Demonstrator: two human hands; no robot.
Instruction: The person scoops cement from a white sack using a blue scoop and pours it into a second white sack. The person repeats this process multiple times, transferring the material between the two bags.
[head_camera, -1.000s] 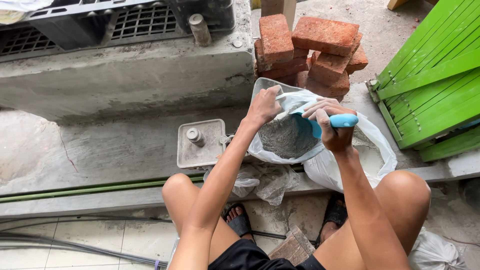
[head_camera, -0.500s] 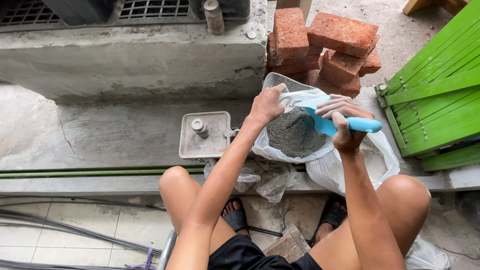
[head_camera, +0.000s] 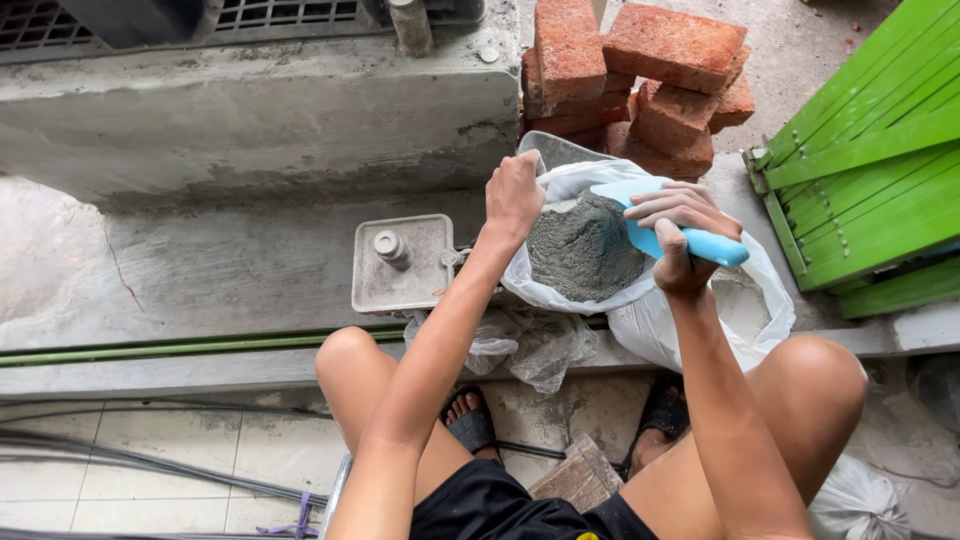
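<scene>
Left hand grips bag rim (bricks just behind)

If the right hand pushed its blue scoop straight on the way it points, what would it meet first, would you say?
Most likely the grey powder in the white plastic bag; the right hand aims the blue plastic scoop into it, perhaps already touching.

Left hand and right hand both clenched

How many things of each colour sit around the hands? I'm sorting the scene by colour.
Red-orange: 1 brick pile
Blue: 1 scoop, held by the right hand
White: 1 plastic bag, its rim gripped by the left hand
Grey: 1 powder heap, 1 square plate
Green: 1 slatted panel
Total: 6
</scene>
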